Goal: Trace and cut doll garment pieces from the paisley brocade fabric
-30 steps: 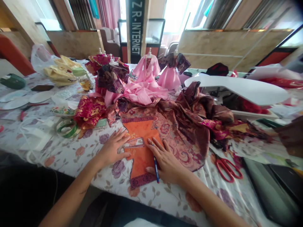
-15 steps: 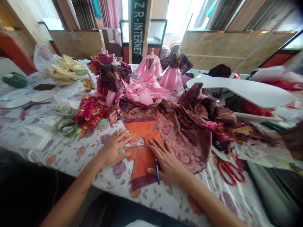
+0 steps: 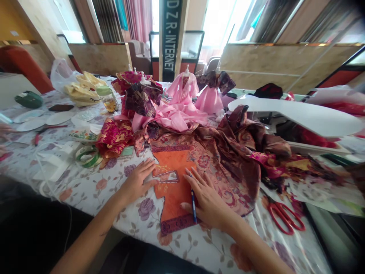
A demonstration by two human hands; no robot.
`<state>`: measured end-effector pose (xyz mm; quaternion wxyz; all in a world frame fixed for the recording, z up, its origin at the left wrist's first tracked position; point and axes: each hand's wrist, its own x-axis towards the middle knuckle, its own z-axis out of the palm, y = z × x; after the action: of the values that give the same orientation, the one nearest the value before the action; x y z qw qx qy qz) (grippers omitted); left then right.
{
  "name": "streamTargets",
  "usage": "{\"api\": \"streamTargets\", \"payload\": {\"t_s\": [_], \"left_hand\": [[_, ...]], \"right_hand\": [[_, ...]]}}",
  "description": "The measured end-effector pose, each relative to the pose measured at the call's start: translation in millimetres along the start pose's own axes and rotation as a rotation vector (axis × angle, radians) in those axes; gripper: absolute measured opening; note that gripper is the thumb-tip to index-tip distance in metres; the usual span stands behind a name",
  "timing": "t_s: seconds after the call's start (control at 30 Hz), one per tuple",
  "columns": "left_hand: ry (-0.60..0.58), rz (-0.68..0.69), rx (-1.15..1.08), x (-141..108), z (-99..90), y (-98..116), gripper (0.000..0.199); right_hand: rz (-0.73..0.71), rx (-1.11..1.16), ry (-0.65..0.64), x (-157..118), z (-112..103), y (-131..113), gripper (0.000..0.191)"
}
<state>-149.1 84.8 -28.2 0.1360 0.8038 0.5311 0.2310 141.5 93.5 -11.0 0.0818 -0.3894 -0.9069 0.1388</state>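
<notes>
Floral-covered desk [image 3: 85, 198] carries an orange robe-shaped fabric panel [image 3: 173, 198], long axis running 12 to 6. Left hand [image 3: 138, 182] lies flat and open, touching its 9 o'clock edge; right hand [image 3: 207, 201], overlapping its 3 o'clock edge, grips a blue pencil [image 3: 194, 205].

Cut fabric panel [image 3: 171, 201] lies on the near edge of the brocade cloth [image 3: 236, 152], both on the counter [image 3: 94, 194]. Left hand [image 3: 137, 180] rests at the panel's left edge – right hand [image 3: 207, 201] on its right part, pencil [image 3: 194, 205] in that hand. Scissors [image 3: 283, 217] lie right of the right hand, tape roll [image 3: 88, 156] left of the panel. Miniature gowns on dress forms [image 3: 182, 87] stand behind the cloth – furthest back.
</notes>
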Motion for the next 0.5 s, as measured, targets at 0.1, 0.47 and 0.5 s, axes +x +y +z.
{"api": "streamTargets", "payload": {"t_s": [0.1,0.47,0.5], "left_hand": [[0.027,-0.004,0.018,16,-3.3,1,0.052],[-0.076,0.101,0.120,77,13.1,18,0.051],[-0.077,0.107,0.123,77,14.8,17,0.050]], "right_hand": [[0.016,0.014,0.000,1,-5,3,0.071],[0.246,0.577,0.288,-1,-27,27,0.042],[0.294,0.660,0.346,-1,-27,30,0.039]]}}
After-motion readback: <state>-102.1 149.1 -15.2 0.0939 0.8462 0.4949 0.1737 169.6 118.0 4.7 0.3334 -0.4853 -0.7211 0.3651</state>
